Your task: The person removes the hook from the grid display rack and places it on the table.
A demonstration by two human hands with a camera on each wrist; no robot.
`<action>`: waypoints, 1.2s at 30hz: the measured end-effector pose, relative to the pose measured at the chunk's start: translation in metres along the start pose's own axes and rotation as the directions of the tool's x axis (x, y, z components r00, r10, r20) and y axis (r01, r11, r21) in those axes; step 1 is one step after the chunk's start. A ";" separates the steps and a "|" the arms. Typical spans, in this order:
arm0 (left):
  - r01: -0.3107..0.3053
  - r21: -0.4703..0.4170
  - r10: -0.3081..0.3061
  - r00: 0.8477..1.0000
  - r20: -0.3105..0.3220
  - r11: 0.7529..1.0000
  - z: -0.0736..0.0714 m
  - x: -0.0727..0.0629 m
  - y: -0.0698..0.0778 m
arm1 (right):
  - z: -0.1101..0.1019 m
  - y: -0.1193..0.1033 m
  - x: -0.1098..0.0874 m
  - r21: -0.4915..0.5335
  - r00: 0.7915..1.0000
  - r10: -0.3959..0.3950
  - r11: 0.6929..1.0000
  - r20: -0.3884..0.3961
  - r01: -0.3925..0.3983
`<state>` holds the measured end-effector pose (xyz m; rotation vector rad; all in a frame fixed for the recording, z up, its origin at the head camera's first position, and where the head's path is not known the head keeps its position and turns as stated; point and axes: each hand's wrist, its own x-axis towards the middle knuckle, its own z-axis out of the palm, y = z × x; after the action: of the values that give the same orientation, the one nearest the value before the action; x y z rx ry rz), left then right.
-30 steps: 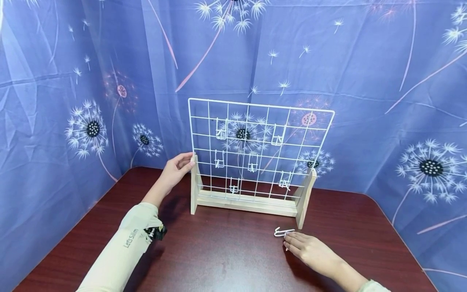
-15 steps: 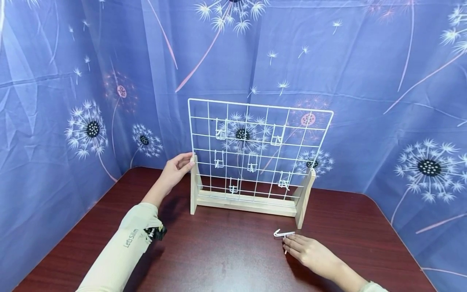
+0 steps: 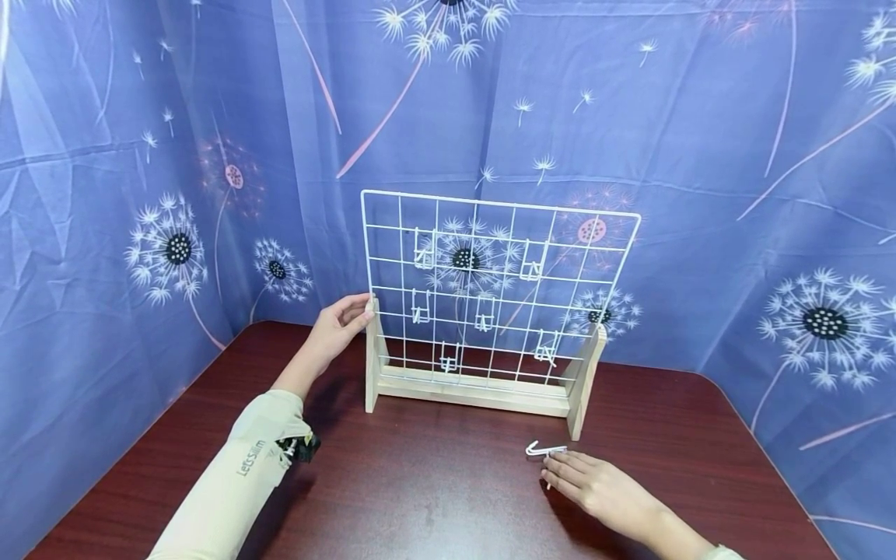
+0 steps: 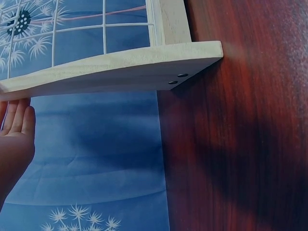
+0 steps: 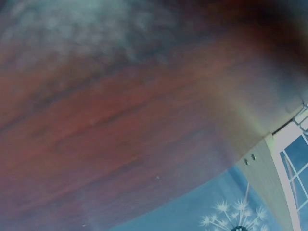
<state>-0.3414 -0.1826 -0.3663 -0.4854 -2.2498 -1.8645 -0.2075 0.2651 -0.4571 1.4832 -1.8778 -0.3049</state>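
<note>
A white wire grid panel (image 3: 500, 201) stands upright in a pale wooden base (image 3: 476, 395) on the table. My left hand (image 3: 334, 327) holds the upper end of the wooden left side piece (image 3: 372, 358). In the left wrist view, the fingers of that hand (image 4: 17, 142) lie against the outer face of the side piece (image 4: 115, 60). Low in front of the base's right end, my right hand (image 3: 598, 488) pinches a white wire hook (image 3: 537, 449). Its fingers cover part of the hook. The right wrist view is mostly blurred and does not clearly show the hand.
Several white wire hooks, one at the upper left (image 3: 423, 257), hang on the grid. The dark red table (image 3: 420, 482) meets a blue dandelion-print curtain (image 3: 280, 155) behind and at both sides. The wooden right side piece (image 3: 586, 381) stands just beyond the right hand.
The white wire hook has turned slightly in the right hand since the first frame, and more of its lower prong shows. The left hand and the rack have stayed in place.
</note>
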 end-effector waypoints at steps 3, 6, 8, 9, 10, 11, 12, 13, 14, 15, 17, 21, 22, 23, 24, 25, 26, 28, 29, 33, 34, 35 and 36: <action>0.001 -0.002 -0.001 1.000 0.001 1.000 0.000 0.000 0.000 | -0.003 0.003 0.001 -0.002 0.999 0.019 1.000 -0.029 -0.019; -0.003 -0.004 0.003 1.000 0.000 1.000 0.001 0.001 0.000 | -0.005 0.007 0.005 0.038 0.994 0.073 0.997 -0.081 -0.070; -0.006 -0.007 0.006 1.000 -0.002 1.000 0.001 0.001 0.000 | -0.006 0.009 0.008 0.076 0.986 0.114 0.991 -0.119 -0.106; -0.007 -0.008 0.007 1.000 -0.004 1.000 0.001 0.001 0.000 | -0.007 0.010 0.010 0.095 0.982 0.134 0.988 -0.136 -0.122; -0.007 -0.010 0.007 1.000 -0.005 1.000 0.001 0.001 -0.001 | -0.007 0.011 0.012 0.120 0.975 0.157 0.983 -0.155 -0.139; -0.006 -0.011 0.006 1.000 -0.006 1.000 0.000 0.001 -0.001 | -0.008 0.012 0.013 0.138 0.970 0.176 0.978 -0.166 -0.154; -0.005 -0.010 0.005 1.000 -0.006 1.000 0.000 0.001 -0.001 | -0.009 0.013 0.015 0.148 0.966 0.189 0.975 -0.177 -0.164; -0.002 -0.011 0.002 1.000 -0.006 1.000 0.000 0.001 -0.001 | -0.010 0.014 0.017 0.155 0.961 0.202 0.973 -0.188 -0.174; 0.001 -0.011 -0.001 1.000 -0.006 1.000 0.000 0.000 -0.001 | -0.011 0.015 0.018 0.160 0.957 0.212 0.970 -0.197 -0.182; 0.004 -0.013 -0.004 1.000 -0.005 1.000 0.001 0.000 -0.001 | -0.012 0.016 0.020 0.167 0.953 0.225 0.967 -0.205 -0.192; 0.012 -0.017 -0.012 1.000 -0.004 1.000 0.001 0.000 0.000 | -0.014 0.019 0.023 0.176 0.944 0.243 0.962 -0.221 -0.207; 0.017 -0.027 -0.017 1.000 -0.001 1.000 0.002 -0.003 0.006 | -0.017 0.023 0.029 0.187 0.928 0.275 0.954 -0.250 -0.233; 0.016 -0.025 -0.016 1.000 0.000 1.000 0.002 -0.004 0.009 | -0.018 0.024 0.030 0.193 0.924 0.284 0.952 -0.257 -0.239; 0.012 -0.021 -0.012 1.000 0.000 1.000 0.002 -0.005 0.012 | -0.019 0.025 0.032 0.198 0.918 0.294 0.949 -0.265 -0.246; 0.010 -0.021 -0.010 1.000 0.001 1.000 0.003 -0.006 0.014 | -0.019 0.026 0.033 0.204 0.912 0.302 0.946 -0.279 -0.251; 0.007 -0.019 -0.007 1.000 0.002 1.000 0.003 -0.007 0.016 | -0.020 0.027 0.034 0.205 0.905 0.308 0.945 -0.295 -0.255; 0.007 -0.020 -0.007 1.000 0.003 1.000 0.003 -0.008 0.016 | -0.020 0.029 0.036 0.205 0.898 0.313 0.944 -0.311 -0.258; 0.013 -0.028 -0.013 1.000 0.002 1.000 0.003 -0.006 0.013 | -0.021 0.031 0.039 0.206 0.882 0.323 0.942 -0.343 -0.265; 0.016 -0.032 -0.016 1.000 0.000 0.999 0.002 -0.005 0.011 | -0.022 0.032 0.041 0.204 0.874 0.327 0.942 -0.360 -0.268; 0.011 -0.028 -0.012 1.000 -0.007 1.000 0.001 -0.001 0.000 | -0.024 0.036 0.047 0.217 0.841 0.359 0.931 -0.405 -0.293; 0.006 -0.024 -0.006 1.000 -0.009 1.000 0.001 0.000 -0.001 | -0.024 0.037 0.048 0.221 0.833 0.370 0.927 -0.412 -0.303; 0.000 -0.022 0.000 1.000 -0.009 1.000 0.000 0.000 -0.002 | -0.024 0.038 0.049 0.227 0.826 0.380 0.923 -0.417 -0.310; -0.005 -0.019 0.005 1.000 -0.010 1.000 0.000 0.001 -0.003 | -0.024 0.040 0.051 0.234 0.818 0.391 0.918 -0.421 -0.319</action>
<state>-0.3432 -0.1828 -0.3691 -0.4833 -2.2244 -1.8839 -0.2257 0.2368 -0.3973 1.1312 -1.7573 0.3553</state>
